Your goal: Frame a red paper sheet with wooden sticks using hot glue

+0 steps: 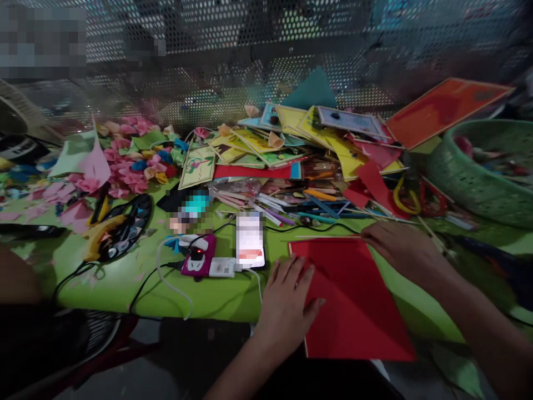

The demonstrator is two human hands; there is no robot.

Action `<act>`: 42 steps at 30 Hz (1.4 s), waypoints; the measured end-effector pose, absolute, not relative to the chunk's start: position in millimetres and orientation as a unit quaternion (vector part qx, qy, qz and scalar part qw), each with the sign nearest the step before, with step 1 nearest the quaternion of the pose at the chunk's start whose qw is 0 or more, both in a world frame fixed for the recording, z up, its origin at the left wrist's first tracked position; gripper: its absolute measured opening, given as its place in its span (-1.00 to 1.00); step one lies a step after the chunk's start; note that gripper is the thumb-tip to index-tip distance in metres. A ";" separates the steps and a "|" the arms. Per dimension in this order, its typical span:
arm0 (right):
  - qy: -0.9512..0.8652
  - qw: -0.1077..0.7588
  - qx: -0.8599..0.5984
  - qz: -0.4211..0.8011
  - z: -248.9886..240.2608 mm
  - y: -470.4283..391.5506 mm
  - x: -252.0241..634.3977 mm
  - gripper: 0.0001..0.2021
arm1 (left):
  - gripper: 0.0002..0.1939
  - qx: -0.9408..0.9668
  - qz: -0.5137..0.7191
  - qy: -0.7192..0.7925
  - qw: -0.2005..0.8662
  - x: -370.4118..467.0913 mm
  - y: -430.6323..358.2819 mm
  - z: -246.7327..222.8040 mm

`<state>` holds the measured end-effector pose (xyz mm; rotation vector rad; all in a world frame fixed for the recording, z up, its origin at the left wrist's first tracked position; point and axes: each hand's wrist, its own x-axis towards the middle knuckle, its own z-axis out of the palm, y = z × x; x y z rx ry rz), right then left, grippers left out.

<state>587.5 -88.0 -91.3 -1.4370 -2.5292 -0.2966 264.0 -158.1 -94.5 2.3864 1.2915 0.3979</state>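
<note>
At the left, a yellow glue gun (100, 236) was seen beside a black tray with compartments (145, 222), in which small pieces of paper were held. Beyond them, folded pink paper flowers (120, 158) were heaped on the green table (116, 294). Farther right, a magenta and white power strip (209, 244) was placed just beside a lit phone (250, 239).

The bare left hand (289, 286) was laid palm down over the left edge of a red rectangular card (353, 300), its fingers slightly apart and pointed toward the far side, its forearm angled in from the near side. The card was set right of the phone and between the two hands, its near end extended past the table's near edge. Beyond it, pens and pencils (272, 205) and a pile of decorated cards (250, 150) were spread.

The bare right hand (395, 247) was held at the card's far right corner, its fingers bent and its forearm angled in from the near right; whether anything was pinched cannot be told. At the far right, small mixed items were contained in a round green speckled basin (453, 166).
</note>
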 end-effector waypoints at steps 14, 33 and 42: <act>-0.879 0.123 -0.449 -0.101 -100.0 -87.1 581.5 -0.65 | -0.44 0.839 0.146 0.489 0.189 258.7 -151.1 -90.5; -0.874 0.089 -0.465 -0.109 -98.0 -82.6 573.3 -0.76 | -0.47 0.847 0.115 0.498 0.150 262.4 -130.0 -98.7; -0.855 0.106 -0.499 -0.089 -99.7 -77.9 570.0 -0.76 | -0.48 0.851 0.119 0.496 0.124 263.2 -129.4 -102.8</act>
